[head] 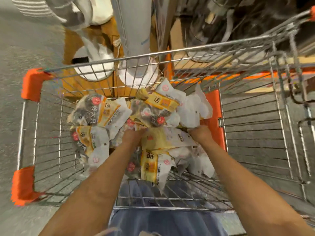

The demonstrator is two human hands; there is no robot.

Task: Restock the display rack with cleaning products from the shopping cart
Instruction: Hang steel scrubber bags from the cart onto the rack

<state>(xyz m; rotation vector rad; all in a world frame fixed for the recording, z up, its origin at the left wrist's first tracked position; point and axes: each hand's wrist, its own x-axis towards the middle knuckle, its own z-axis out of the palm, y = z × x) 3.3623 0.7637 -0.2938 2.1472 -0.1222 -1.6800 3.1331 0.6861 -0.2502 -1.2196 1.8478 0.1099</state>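
Hands deep in cart [201, 207], reaching for packets.
Left hand [132, 136] and right hand [201, 133] flank one packet [167, 137] lying crosswise; fingers hidden, so their state is unclear.

Both forearms [102, 181] are bare with no sleeves showing, and blue denim trousers [170, 222] cover the legs.

A grey speckled floor [15, 53] lay on the left. Brown cardboard boxes [104, 36] held white rolls [95, 65] ahead. Dark, blurred clutter [247, 17] filled the upper right.
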